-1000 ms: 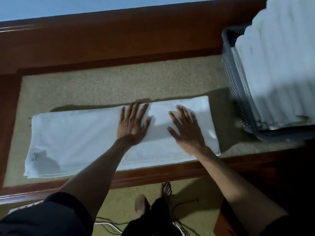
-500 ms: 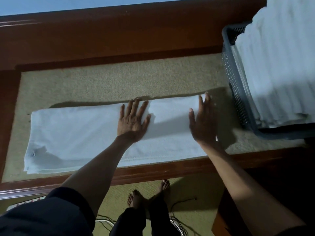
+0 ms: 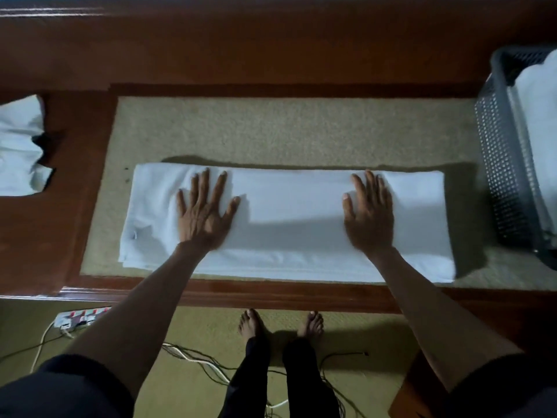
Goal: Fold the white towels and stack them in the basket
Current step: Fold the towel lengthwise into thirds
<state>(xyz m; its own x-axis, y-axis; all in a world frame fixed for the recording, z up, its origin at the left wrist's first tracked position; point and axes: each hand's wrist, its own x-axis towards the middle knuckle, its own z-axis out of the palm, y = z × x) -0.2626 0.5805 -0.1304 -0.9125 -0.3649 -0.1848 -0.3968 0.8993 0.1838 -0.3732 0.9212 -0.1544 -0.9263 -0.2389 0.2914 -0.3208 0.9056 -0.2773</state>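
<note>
A white towel (image 3: 295, 212), folded into a long strip, lies flat on the beige pad of the wooden table. My left hand (image 3: 205, 212) presses flat on its left part, fingers spread. Flat on the right part rests my right hand (image 3: 369, 212), fingers straight and close together. A grey perforated basket (image 3: 503, 164) stands at the right edge of the table, holding stacked white towels (image 3: 539, 122).
A crumpled white cloth (image 3: 19, 146) lies at the far left on the wooden table frame (image 3: 271, 55). Below the table edge are my bare feet, a power strip (image 3: 80, 319) and loose cables (image 3: 193, 360) on the green floor.
My left hand slid left along the towel and my right hand came back from the towel's right end onto its surface. The view shifted, so the cloth at the left now shows.
</note>
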